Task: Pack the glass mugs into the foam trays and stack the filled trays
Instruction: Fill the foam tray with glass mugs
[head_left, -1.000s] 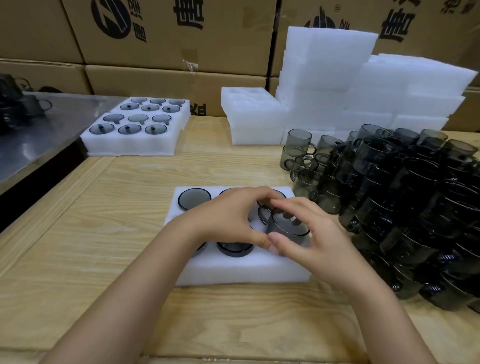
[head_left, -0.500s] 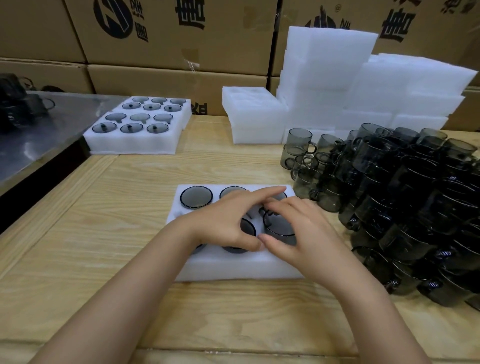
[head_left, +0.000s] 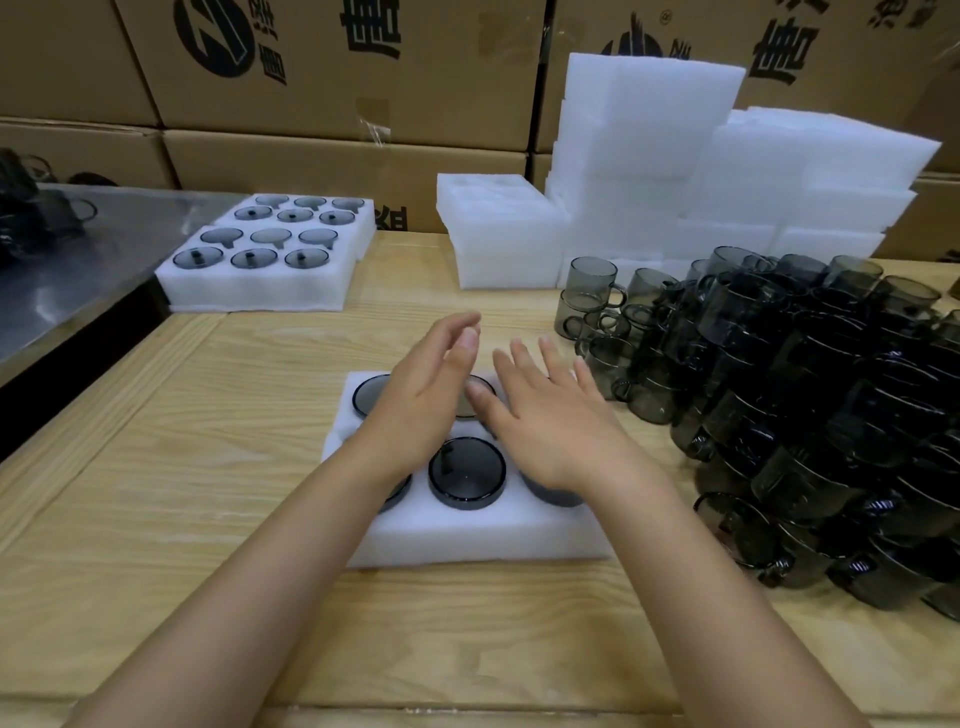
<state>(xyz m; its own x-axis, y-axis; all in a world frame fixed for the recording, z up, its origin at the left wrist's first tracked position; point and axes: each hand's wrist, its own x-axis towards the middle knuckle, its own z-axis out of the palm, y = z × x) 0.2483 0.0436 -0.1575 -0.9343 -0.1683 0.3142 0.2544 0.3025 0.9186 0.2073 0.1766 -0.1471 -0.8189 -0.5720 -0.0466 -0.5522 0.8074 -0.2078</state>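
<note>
**Both hands open above the near foam tray**

The near foam tray (head_left: 483, 540) lies flat on the wooden table (head_left: 156, 467), right in front of the person. In its round pockets sit dark glass mugs, sunk so deep that only their round tops show. The front middle mug (head_left: 466, 473) is fully visible. The back left mug (head_left: 371, 395) is partly visible, and the others are mostly covered by the arms.

The left hand (head_left: 426, 395) is above the back of this tray, with straight fingers pointing away, and it holds nothing. The right hand (head_left: 550, 415) is just beside it, above the right half of the tray. Its fingers are spread and straight, and it is also empty. Whether the palms touch the mugs below, I cannot tell.

To the right, near the tray, is a big pile of loose mugs (head_left: 805, 415), stacked on each other with the handles in many directions.

At the back left are the filled trays (head_left: 249, 299), each pocket holding one mug. Behind the near tray stands a low stack of empty trays (head_left: 498, 234), and beside it are higher foam stacks (head_left: 649, 130). Cardboard boxes (head_left: 337, 78) form the wall behind. A metal surface (head_left: 78, 249) is at the left.
</note>
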